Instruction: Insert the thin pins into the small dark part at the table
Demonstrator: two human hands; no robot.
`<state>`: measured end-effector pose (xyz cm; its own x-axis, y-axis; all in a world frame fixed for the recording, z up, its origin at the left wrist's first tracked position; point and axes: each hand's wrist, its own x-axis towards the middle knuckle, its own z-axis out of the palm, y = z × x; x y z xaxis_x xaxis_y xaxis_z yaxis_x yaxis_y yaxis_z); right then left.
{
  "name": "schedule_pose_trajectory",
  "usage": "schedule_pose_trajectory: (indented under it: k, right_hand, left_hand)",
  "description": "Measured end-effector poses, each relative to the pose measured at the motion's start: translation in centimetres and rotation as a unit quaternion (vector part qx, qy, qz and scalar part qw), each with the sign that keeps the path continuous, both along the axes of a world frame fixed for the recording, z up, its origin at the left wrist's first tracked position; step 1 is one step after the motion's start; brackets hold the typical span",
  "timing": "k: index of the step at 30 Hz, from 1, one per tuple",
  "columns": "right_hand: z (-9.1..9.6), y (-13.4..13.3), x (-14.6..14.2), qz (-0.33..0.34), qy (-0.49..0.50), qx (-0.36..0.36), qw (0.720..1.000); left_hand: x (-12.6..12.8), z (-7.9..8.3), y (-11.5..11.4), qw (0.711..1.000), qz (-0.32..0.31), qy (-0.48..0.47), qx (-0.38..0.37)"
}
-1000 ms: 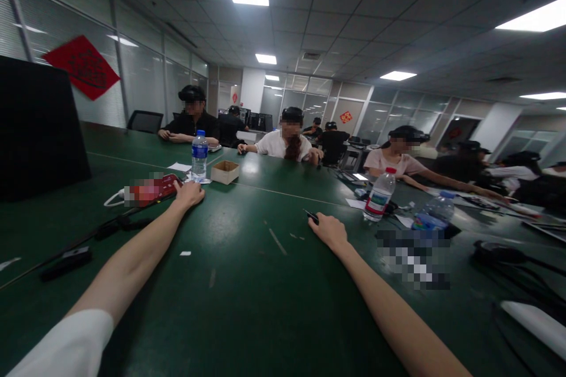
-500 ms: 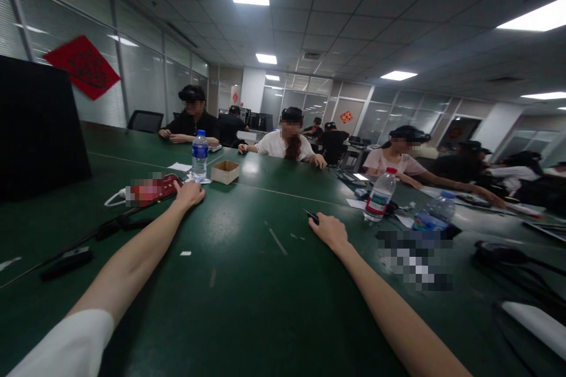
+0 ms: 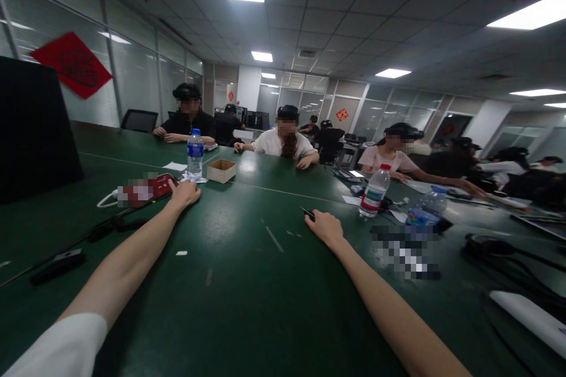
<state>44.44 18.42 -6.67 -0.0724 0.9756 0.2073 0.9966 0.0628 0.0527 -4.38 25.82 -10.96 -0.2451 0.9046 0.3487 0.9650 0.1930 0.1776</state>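
My left hand [image 3: 186,193] lies on the green table [image 3: 247,300], fingers stretched forward, beside the right end of a flat red object [image 3: 160,186]. Part of that object is pixelated, and a white cable loop [image 3: 105,199] comes from its left side. Just beyond the hand stand a blue-capped water bottle [image 3: 195,158] and a small open cardboard box [image 3: 221,172]. My right hand [image 3: 325,227] rests on the table, closed around what looks like a black pen [image 3: 309,214] whose thin tip points left. Some of its fingers are hidden from view.
A red-capped bottle [image 3: 375,191] and a blue-capped bottle [image 3: 427,206] stand to the right, near cables and a pixelated item. A dark monitor [image 3: 35,129] is at left, a white device [image 3: 528,318] at right. Several people wearing headsets sit around the table.
The whole view has shifted slightly, so everything sits a little further left. Both hands keep their places on the table, and the right still holds the pen.
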Motion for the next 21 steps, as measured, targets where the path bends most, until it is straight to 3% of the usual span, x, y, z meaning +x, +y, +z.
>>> schedule_pose_trajectory:
  k: [21]
  right_hand:
    - [-0.29,-0.07,0.02,-0.003,-0.003,-0.008,1.000]
  left_hand:
    - [-0.09,-0.13,-0.24,1.000,-0.011,0.009,0.015]
